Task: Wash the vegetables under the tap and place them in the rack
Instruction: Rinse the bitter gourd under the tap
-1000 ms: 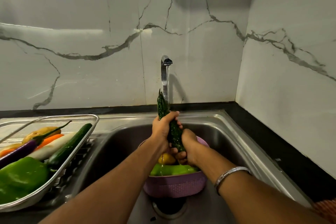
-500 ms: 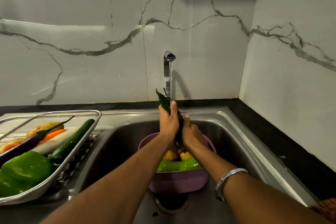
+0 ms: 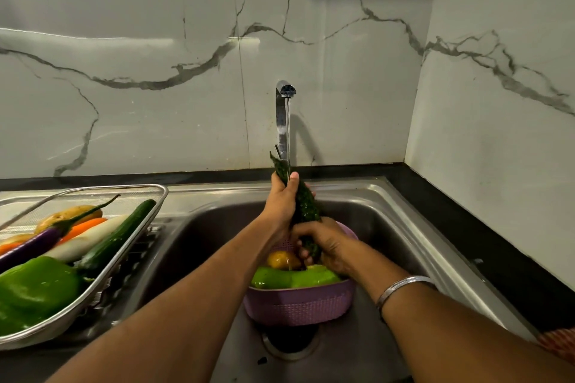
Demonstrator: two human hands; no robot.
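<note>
A dark green bitter gourd point(image 3: 306, 207) stands tilted under the running tap point(image 3: 283, 115). My left hand point(image 3: 281, 202) grips its upper part and my right hand point(image 3: 326, 246) grips its lower end. Below them a purple colander point(image 3: 298, 305) sits in the steel sink point(image 3: 404, 227), holding a green vegetable point(image 3: 292, 278) and a yellow one point(image 3: 280, 258). On the left, the wire rack point(image 3: 93, 289) holds a green capsicum point(image 3: 34, 292), a cucumber point(image 3: 118, 235), a white radish point(image 3: 87, 241), a purple brinjal point(image 3: 37, 242), a carrot point(image 3: 84, 225) and a potato point(image 3: 67, 213).
Marble walls close in behind and on the right. A black counter strip point(image 3: 485, 246) runs along the sink's right side. The drain point(image 3: 291, 342) lies under the colander. A silver bangle point(image 3: 401, 286) is on my right wrist.
My right hand slid down the gourd from beside the left hand to its lower end. The gourd stays under the stream, and my left hand keeps its grip near the top.
</note>
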